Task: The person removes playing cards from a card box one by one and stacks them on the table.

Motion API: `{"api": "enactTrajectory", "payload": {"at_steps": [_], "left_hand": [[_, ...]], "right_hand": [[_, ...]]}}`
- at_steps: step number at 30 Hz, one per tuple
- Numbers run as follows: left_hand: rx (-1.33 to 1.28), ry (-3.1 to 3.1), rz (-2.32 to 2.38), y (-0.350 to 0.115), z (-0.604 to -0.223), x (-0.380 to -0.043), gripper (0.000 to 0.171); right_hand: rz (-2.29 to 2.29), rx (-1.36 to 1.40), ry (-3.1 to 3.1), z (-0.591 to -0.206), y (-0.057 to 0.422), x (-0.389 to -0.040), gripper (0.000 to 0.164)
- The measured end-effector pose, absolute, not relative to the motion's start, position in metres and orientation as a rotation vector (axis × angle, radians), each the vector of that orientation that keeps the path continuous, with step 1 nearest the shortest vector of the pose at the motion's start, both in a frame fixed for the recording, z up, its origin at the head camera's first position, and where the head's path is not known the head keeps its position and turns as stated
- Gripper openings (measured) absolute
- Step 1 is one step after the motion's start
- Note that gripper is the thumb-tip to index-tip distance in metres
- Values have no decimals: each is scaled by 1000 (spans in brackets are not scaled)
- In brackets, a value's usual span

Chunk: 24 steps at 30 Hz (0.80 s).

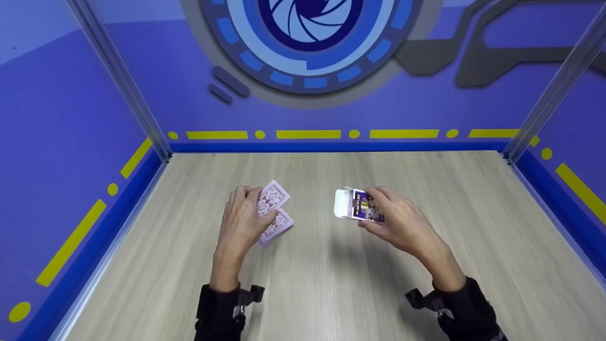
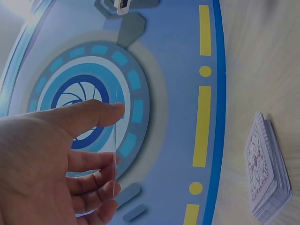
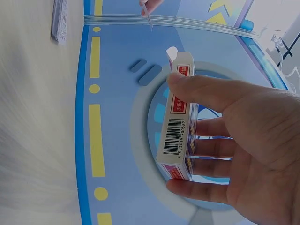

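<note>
Between thumb and fingers, my left hand pinches a single patterned playing card; in the left wrist view this card is edge-on and looks very thin. Below it, a deck of playing cards lies on the table with patterned backs up, and its stacked edges show in the left wrist view. My right hand grips a small card box with a purple printed front. The white end flap stands open toward the left. A barcode marks the side facing the right wrist camera.
The wooden table is bounded by a blue-purple back wall and side walls with yellow markings. Metal posts stand at the back corners. Black straps with small mounts sit on both wrists.
</note>
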<state>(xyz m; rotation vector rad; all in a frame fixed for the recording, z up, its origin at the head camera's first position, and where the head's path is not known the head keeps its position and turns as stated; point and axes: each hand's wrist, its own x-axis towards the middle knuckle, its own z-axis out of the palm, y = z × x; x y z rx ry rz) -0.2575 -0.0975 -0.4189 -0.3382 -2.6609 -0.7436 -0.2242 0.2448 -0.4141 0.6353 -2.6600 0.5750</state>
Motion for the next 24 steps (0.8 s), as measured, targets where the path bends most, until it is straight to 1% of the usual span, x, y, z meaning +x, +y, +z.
{"api": "enactTrajectory", "payload": {"at_steps": [4,10,17,24], "left_hand": [[-300,-2697,-752,-101,-425,-261,65],[-263,-2780,-726,-102,-445,-271,65],[-262,-2813,-742,-97,-461,-277,65],[-259,-2806,-721,-92,-475,-282,67]], "right_hand": [[573,627,-2666,-413,244,-224,69],[569,628,-2664,-415,244,-223,69],[558,633,-2644,-414,243,-223,65],[548,628,-2658,-415,243,-222,66]]}}
